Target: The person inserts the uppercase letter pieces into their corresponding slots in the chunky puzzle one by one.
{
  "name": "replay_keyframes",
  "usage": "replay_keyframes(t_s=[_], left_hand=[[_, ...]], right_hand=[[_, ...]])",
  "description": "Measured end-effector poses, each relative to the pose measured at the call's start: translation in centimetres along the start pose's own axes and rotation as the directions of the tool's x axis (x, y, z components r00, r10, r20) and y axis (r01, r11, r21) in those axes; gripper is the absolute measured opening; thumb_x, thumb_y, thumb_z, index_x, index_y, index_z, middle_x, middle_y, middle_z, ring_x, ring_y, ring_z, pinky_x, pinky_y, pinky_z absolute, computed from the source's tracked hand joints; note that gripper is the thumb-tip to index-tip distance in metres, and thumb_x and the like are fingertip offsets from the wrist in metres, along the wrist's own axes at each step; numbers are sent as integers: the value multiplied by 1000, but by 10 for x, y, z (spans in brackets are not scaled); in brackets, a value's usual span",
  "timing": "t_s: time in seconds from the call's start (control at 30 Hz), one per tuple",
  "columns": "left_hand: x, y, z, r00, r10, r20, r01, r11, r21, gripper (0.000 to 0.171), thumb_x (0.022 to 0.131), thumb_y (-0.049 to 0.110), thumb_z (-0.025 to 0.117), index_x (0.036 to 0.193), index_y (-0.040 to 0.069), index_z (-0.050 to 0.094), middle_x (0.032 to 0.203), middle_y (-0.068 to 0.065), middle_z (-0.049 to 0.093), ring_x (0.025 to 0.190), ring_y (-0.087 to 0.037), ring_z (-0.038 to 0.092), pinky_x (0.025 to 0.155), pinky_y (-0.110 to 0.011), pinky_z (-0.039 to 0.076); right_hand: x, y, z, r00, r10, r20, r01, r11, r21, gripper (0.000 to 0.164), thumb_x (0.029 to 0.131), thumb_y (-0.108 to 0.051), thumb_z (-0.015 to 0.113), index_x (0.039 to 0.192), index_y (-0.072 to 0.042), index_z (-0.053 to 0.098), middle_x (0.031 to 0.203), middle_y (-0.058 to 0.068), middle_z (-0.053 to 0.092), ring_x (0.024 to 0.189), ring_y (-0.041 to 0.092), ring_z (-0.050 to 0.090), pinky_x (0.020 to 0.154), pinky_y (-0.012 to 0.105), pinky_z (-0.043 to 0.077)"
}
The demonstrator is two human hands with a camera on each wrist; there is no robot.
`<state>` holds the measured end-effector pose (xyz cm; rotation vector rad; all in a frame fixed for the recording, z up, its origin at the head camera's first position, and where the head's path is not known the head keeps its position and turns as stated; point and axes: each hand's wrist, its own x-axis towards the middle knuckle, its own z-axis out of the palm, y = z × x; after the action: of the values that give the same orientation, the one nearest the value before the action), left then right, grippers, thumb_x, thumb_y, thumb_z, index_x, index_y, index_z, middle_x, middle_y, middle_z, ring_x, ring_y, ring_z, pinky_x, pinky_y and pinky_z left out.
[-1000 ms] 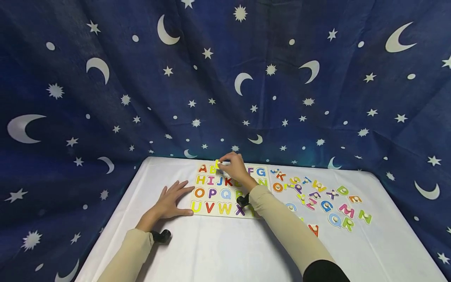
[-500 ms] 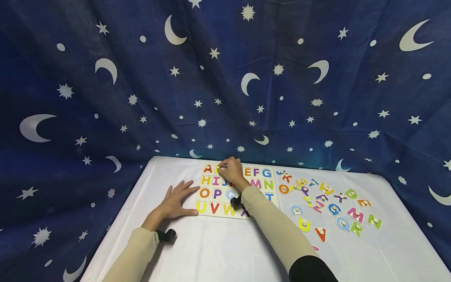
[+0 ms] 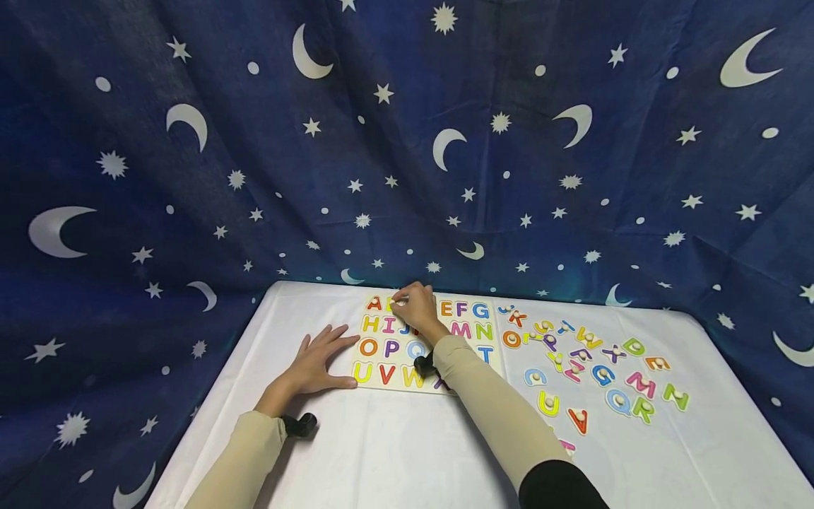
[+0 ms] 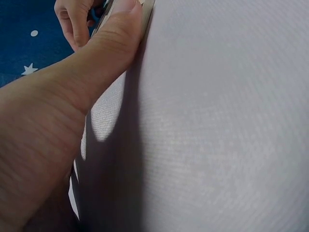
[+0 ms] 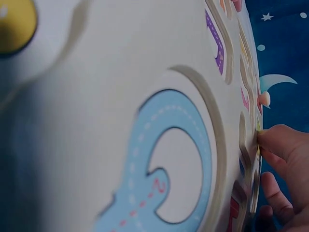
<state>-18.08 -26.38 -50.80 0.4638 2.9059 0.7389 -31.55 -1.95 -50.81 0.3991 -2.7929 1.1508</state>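
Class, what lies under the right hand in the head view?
The letter board lies under the right hand. In its top row, A shows on one side, E on the other. Whatever the hand covers between them cannot be seen.

We see the alphabet puzzle board (image 3: 399, 361) on the surface (image 3: 407, 452), left of the loose letter pieces (image 3: 603, 375), the backdrop cloth (image 3: 407, 141) behind. Left fingers (image 3: 345, 343) lie at the board's left edge, right fingers (image 3: 410, 292) over its top row.

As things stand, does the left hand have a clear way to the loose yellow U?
Probably not: the left hand rests at the edge of the board, and the right forearm crosses between it and the yellow U.
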Motion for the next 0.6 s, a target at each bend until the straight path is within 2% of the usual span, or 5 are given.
replay_keyframes(t_s=[0.27,0.47,0.6], left_hand=[[-1,2,0,1000,-5,7,5,1000,-6,95,71,59,88,152,24,53,166,-13,33,155,-44,16,119,-74,2],[0,3,0,1000,-4,10,4,1000,-9,95,71,59,88,152,24,52,166,-13,33,155,-44,16,119,-74,1],[0,2,-1,1000,-19,12,20,1000,-15,96,70,58,89,152,24,52,166,-13,32,155,-44,14,119,-74,-1]], right_hand=[[-2,1,-2,1000,4,20,-4,1000,-16,10,89,-22,81,97,-15,82,115,7,66,108,27,52,96,46,43],[-5,4,-11,997,-55,50,55,999,1,21,91,-25,79,109,-14,79,113,9,65,105,28,51,93,46,44],[-6,4,-25,993,-93,75,90,995,37,27,93,-24,78,116,-11,77,115,11,64,106,29,51,91,45,46]])
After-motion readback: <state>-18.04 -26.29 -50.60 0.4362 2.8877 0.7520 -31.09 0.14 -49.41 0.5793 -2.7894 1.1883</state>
